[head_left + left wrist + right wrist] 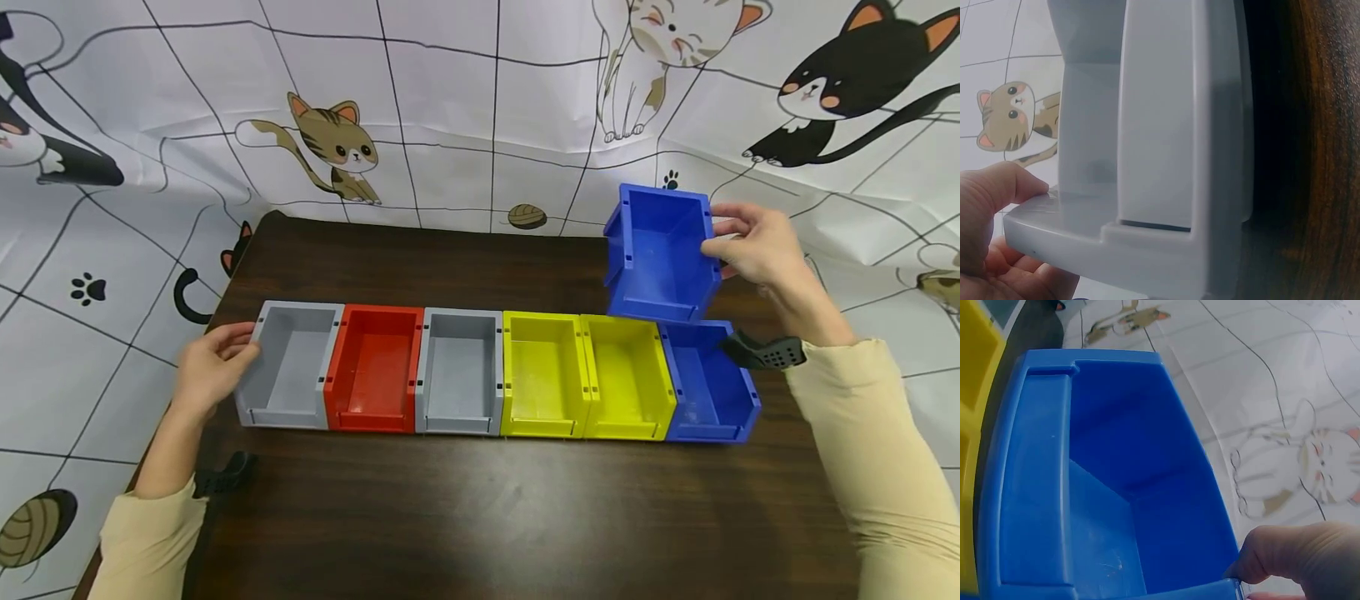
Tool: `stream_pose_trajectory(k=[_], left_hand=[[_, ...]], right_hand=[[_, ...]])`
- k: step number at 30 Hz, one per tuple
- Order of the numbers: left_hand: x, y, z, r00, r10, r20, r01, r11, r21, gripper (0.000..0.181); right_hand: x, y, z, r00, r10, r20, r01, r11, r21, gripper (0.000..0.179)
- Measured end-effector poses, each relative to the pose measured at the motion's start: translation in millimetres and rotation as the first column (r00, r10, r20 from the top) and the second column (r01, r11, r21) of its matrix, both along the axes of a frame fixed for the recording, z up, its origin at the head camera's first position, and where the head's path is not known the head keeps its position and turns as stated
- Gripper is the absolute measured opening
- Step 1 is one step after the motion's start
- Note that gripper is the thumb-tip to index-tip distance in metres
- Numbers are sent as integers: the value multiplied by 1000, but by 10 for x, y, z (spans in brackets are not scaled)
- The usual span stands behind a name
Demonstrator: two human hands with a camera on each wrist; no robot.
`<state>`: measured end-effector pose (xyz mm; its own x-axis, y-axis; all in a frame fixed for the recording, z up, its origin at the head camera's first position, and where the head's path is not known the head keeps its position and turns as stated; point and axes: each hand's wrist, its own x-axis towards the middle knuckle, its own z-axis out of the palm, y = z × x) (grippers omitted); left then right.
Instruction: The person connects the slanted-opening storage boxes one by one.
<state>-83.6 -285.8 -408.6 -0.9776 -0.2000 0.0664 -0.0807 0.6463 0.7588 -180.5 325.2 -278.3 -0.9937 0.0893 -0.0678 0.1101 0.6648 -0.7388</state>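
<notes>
My right hand (761, 242) grips the right wall of a blue bin (667, 242), thumb inside and fingers outside. This bin is held up behind the row, its front edge overlapping the back of another blue bin (708, 383) in the head view. At the row's left end, my left hand (213, 367) pinches the side wall of a grey bin (292, 358); the left wrist view shows the thumb (1013, 184) at its rim. Between the end bins stand a red bin (378, 367), a second grey bin (459, 371) and two yellow bins (546, 375), side by side.
The bins stand on a dark wooden table (480, 517). A white cloth (442, 100) with cat drawings hangs behind the table's back edge and covers the left side too. Dark straps (765, 352) circle both wrists.
</notes>
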Motion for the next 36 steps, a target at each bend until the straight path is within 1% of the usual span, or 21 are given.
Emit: stream_pose_trajectory(k=[6,10,15,17,18,21,24,25,27,29,30,31,32,34,35,36], left_hand=[[-2,0,1,1000,-3,6,3,1000,-7,34],[3,1,8,1000,-1,16,1,1000,-9,35],[7,14,16,1000,4,4,-4,1000,-6,33],[6,13,11,1000,12,0,-12,1000,-4,32],[1,11,6,1000,27,4,-27,999,17,32],[1,14,6,999,39,10,-39,999,15,31],[7,15,12,999,33,22,-33,999,11,33],[14,21,18,1000,22,20,-22,1000,-10,34],[15,20,18,1000,23,22,-22,1000,-4,34],[-1,7,-26,998,56,21,-56,998,24,33],[-9,-6,-49,998,59,13,-59,998,32,33],[-19,-29,-78,998,56,3,-56,997,44,32],[-33,-48,-115,997,73,3,-73,995,61,32],[-62,-102,-207,997,83,-7,-82,994,76,33],[-75,-134,-232,998,70,6,-70,996,59,34],[-101,-199,-323,998,58,-8,-58,997,42,34]], right_hand=[[138,312,-13,1000,-10,-6,10,1000,-24,54],[235,495,-23,1000,-22,3,22,1000,-12,50],[369,712,-50,999,-40,11,40,999,-20,35],[427,795,-73,999,-46,11,47,999,-28,34],[456,836,-89,999,-47,8,47,999,-23,34],[545,952,-145,999,-47,10,47,999,7,35],[635,1060,-210,999,-42,14,41,997,68,45],[663,1093,-231,999,-42,16,41,996,83,48],[716,1162,-271,999,-40,20,37,993,110,52],[761,1231,-306,999,-36,20,34,993,117,53],[780,1264,-323,999,-38,20,35,991,128,53],[798,1303,-336,999,-33,24,30,992,119,53],[816,1340,-354,999,-32,26,28,991,129,52],[848,1417,-389,999,-23,25,20,992,128,51],[860,1459,-411,1000,-18,25,15,993,118,50],[871,1496,-435,1000,-12,29,8,993,116,50]])
